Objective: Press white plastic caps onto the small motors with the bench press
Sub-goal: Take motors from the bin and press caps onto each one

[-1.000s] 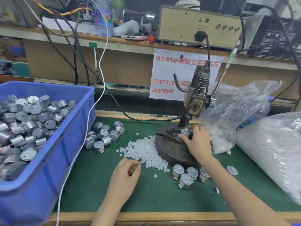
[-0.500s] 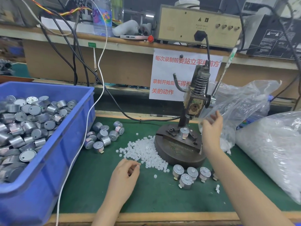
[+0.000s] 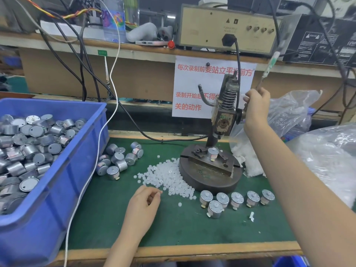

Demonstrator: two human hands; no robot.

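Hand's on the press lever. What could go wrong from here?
Whether a cap sits square on the small silver motor on the round dark press base cannot be told; a tilted one may get crushed. The right hand grips the thin metal lever low, beside the spring head: possible pinch. Loose white plastic caps lie against the base and may stray into the fixture.

Factory assembly bench: green mat (image 3: 107,218), blue bin (image 3: 63,182) of motors, bench press (image 3: 221,122), power supply (image 3: 227,27) on shelf.

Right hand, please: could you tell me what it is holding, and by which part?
The right hand grips the press lever low on its rod, below the pale sleeve.
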